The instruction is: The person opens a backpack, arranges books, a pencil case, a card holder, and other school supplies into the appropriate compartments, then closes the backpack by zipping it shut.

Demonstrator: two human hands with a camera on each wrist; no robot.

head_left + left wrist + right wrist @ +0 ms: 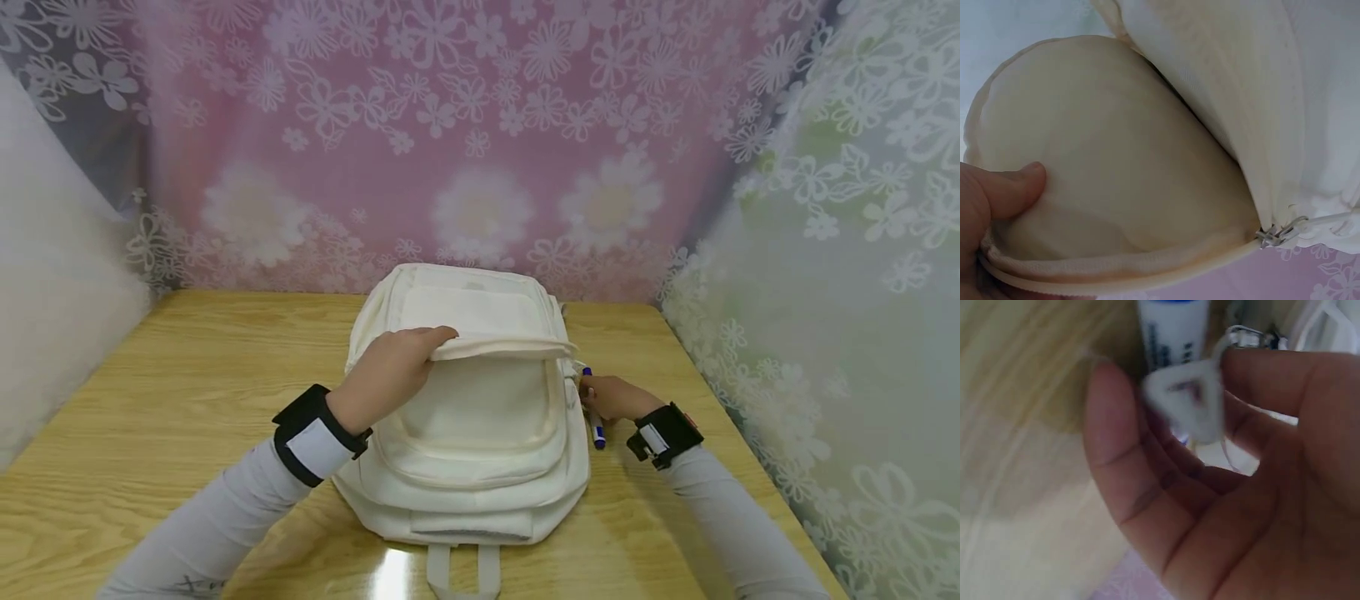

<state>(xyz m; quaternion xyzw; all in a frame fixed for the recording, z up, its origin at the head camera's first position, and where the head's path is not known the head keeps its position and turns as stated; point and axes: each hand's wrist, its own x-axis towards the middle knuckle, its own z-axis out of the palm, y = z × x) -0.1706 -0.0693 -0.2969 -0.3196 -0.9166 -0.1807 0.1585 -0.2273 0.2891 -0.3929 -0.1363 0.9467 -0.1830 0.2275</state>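
Observation:
A cream-white backpack (pixel 472 308) lies on the table with its front pocket unzipped. The left hand (pixel 393 367) grips the edge of the pocket flap (pixel 502 348) and holds it raised, thumb (pixel 1019 187) on its inner face. Metal zipper sliders (pixel 1272 236) sit at the end of the opening. By the pack's right side, the right hand (pixel 618 398) has its fingers curled round a white marker (pixel 597 432) with blue ends. A white triangular zipper pull (pixel 1191 403) hangs across the marker in the right wrist view, covering part of it.
The wooden table (pixel 187 392) carries the pack near its middle. A carry strap (pixel 438 567) extends from the pack toward the near edge. Pink floral cloth (pixel 480 167) hangs behind, and pale floral cloth (pixel 847 333) borders the right side.

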